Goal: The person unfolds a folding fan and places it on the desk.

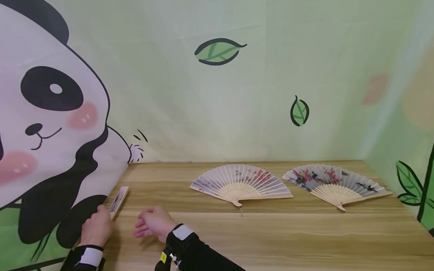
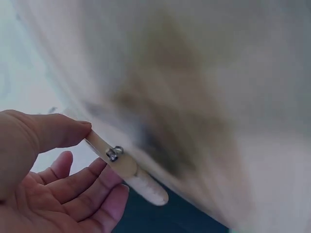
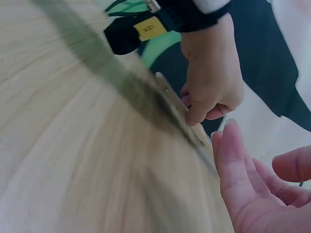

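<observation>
At the table's left edge the left hand holds a folded fan with a printed strip and pale wooden sides. In the left wrist view the thumb of the left hand presses on the fan's slat close to its metal rivet, the fingers curled beneath. The right hand hovers just right of the fan, apart from it, fingers loosely bent and holding nothing. From the right wrist, the right hand appears below the left hand and the folded fan.
Two spread fans lie on the wooden table: a pale one with pink blossoms near the middle, and a floral one at the right. A cloth backdrop with a panda and leaves rises behind and at the left.
</observation>
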A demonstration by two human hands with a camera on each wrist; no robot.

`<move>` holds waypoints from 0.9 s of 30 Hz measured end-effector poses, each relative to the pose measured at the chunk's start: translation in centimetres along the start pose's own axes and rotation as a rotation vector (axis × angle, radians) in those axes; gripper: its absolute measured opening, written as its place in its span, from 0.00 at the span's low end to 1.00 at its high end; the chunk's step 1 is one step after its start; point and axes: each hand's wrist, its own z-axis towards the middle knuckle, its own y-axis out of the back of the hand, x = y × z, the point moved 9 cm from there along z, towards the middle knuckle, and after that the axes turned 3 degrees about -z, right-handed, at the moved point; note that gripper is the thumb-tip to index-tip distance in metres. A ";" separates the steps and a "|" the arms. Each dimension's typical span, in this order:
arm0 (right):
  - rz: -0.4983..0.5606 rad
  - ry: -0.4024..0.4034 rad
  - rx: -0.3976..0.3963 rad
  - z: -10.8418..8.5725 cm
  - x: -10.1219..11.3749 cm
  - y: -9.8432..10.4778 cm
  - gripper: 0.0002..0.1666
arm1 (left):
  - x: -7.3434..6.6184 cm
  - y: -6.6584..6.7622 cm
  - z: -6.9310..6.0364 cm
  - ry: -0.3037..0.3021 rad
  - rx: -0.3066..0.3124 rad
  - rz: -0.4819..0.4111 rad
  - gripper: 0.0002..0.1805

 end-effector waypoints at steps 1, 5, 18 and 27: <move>-0.002 0.010 -0.001 0.0 0.2 0.4 0.06 | -0.6 0.1 0.0 -0.018 -0.012 -0.013 0.09; 0.000 0.050 -0.010 0.1 1.5 2.2 0.06 | -3.7 0.6 0.0 -0.099 -0.062 -0.068 0.08; 0.031 0.086 -0.065 -0.3 3.9 10.3 0.11 | -16.0 -0.2 -1.3 -0.349 -0.157 -0.280 0.07; -0.094 0.154 -0.012 -2.2 6.1 14.9 0.21 | -24.8 -0.9 -2.5 -0.430 -0.139 -0.440 0.11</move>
